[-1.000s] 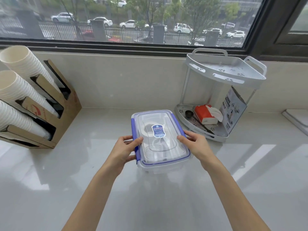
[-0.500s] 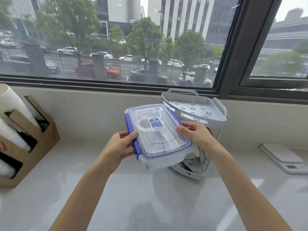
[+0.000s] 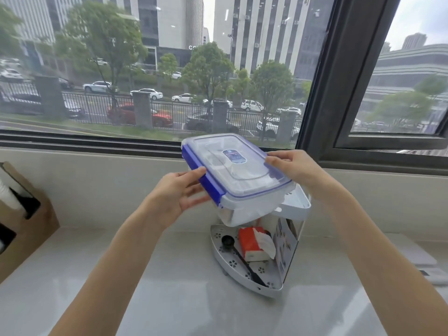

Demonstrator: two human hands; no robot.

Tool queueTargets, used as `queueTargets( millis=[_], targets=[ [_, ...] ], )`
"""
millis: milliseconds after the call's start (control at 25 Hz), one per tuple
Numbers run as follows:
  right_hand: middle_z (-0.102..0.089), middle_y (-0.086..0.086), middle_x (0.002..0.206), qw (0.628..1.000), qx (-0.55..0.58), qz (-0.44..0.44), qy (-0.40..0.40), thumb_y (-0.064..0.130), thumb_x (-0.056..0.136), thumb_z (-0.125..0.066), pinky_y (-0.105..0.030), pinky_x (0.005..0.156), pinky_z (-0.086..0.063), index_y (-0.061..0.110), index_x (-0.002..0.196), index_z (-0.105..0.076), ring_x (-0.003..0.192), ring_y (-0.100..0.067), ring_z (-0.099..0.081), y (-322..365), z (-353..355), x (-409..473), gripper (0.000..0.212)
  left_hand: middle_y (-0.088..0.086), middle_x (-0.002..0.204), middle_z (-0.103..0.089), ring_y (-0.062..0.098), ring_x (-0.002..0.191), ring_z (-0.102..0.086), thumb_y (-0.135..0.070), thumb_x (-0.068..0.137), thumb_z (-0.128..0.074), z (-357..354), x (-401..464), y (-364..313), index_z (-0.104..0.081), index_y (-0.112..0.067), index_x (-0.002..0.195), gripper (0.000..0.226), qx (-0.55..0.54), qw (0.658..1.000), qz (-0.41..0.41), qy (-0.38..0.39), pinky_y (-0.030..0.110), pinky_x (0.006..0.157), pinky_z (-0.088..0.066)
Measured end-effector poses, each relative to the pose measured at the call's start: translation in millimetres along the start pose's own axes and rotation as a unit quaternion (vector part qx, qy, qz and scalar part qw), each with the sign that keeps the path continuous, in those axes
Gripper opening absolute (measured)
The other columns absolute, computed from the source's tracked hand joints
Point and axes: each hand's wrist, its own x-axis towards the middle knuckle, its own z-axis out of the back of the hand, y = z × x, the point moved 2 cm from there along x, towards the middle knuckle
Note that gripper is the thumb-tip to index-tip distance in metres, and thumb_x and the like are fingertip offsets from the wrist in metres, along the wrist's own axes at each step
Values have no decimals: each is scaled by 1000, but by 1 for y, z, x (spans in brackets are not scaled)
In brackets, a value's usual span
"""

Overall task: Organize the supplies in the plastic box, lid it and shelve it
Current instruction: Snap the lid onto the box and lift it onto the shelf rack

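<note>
A clear plastic box [image 3: 244, 204] with a blue-clipped transparent lid [image 3: 232, 166] is up in the air, tilted, above the top tier of a white two-tier corner shelf [image 3: 297, 206]. My left hand [image 3: 180, 194] grips its left side by the blue clip. My right hand [image 3: 291, 166] holds its right edge. The box hides most of the shelf's top tier. Whether the box touches that tier, I cannot tell.
The shelf's lower tier [image 3: 225, 257] holds a red tissue pack [image 3: 253, 242], a black scoop [image 3: 238, 255] and a printed card [image 3: 284, 248]. A cardboard cup holder [image 3: 26, 221] stands at the left. A white scale [image 3: 434, 267] lies at the right. The window sill runs behind.
Both hands lifted the lidded box off the counter and carried it up and to the right, over the shelf's top tier.
</note>
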Motion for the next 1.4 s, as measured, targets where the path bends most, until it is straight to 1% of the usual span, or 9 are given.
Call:
queueTargets(
  millis=[80, 160, 440, 600, 680, 840, 960, 1200, 1400],
  targets=[
    [-66, -1, 106, 1000, -14, 5, -25, 23, 86, -58, -11, 75, -38, 10, 116, -60, 84, -4, -57, -3, 11, 17, 33, 2, 65, -73, 10, 58, -68, -10, 85, -55, -16, 14, -2, -62, -4, 87, 9, -17, 1000, 4, 19, 24, 52, -59],
    [-65, -6, 113, 998, -20, 2, -55, 22, 87, -57, -20, 84, -36, 10, 115, -61, 94, -10, -54, -9, 20, 34, 31, 6, 80, -70, 13, 66, -68, -10, 84, -56, -31, 30, -1, -60, -1, 99, 17, -24, 999, 8, 30, 25, 55, -60],
    [-66, -7, 113, 996, -31, -13, -82, 22, 86, -59, -22, 83, -36, 11, 113, -62, 94, -11, -54, -39, 39, 77, 29, 10, 93, -66, 17, 76, -66, -11, 83, -58, -57, 82, 19, -53, 1, 113, 33, -37, 998, 29, 45, 25, 55, -60],
    [-68, -10, 107, 995, -26, -31, -92, 20, 86, -59, -24, 82, -41, 10, 110, -64, 88, -12, -57, -60, 42, 88, 27, 11, 92, -66, 15, 69, -69, -10, 82, -60, -62, 102, 36, -50, 2, 117, 39, -46, 997, 47, 39, 24, 51, -58],
    [-69, -10, 106, 995, -23, -40, -94, 20, 85, -60, -27, 89, -44, 10, 108, -65, 92, -16, -60, -69, 41, 92, 26, 12, 94, -67, 16, 68, -71, -10, 81, -62, -60, 107, 46, -49, 2, 117, 41, -58, 996, 56, 35, 25, 51, -58],
    [-69, -5, 96, 994, -32, -57, -85, 20, 84, -60, -32, 96, -43, 11, 105, -67, 104, -21, -60, -81, 35, 95, 24, 13, 93, -68, 16, 70, -71, -12, 80, -62, -56, 112, 57, -53, 2, 111, 35, -39, 996, 66, 40, 23, 53, -58],
    [-68, -9, 109, 993, -60, -69, -72, 22, 84, -60, -34, 99, -40, 12, 105, -67, 108, -23, -57, -88, 29, 96, 24, 14, 91, -69, 15, 68, -71, -14, 80, -62, -53, 112, 60, -57, 1, 102, 27, -3, 997, 74, 37, 21, 50, -56],
    [-69, -10, 105, 986, -136, -73, -62, 24, 85, -56, -24, 82, -38, 15, 101, -68, 87, -14, -53, -88, 28, 99, 21, 14, 86, -69, 14, 65, -71, -12, 79, -63, -51, 111, 58, -58, 0, 97, 23, 33, 996, 82, 21, 21, 51, -58],
    [-66, -10, 115, 982, -171, -68, -41, 24, 88, -51, -24, 84, -35, 15, 111, -63, 96, -19, -53, -84, 25, 96, 28, 9, 66, -74, 19, 64, -72, -9, 85, -55, -48, 107, 51, -56, 0, 101, 18, 37, 993, 108, 40, 27, 57, -61]
  ],
)
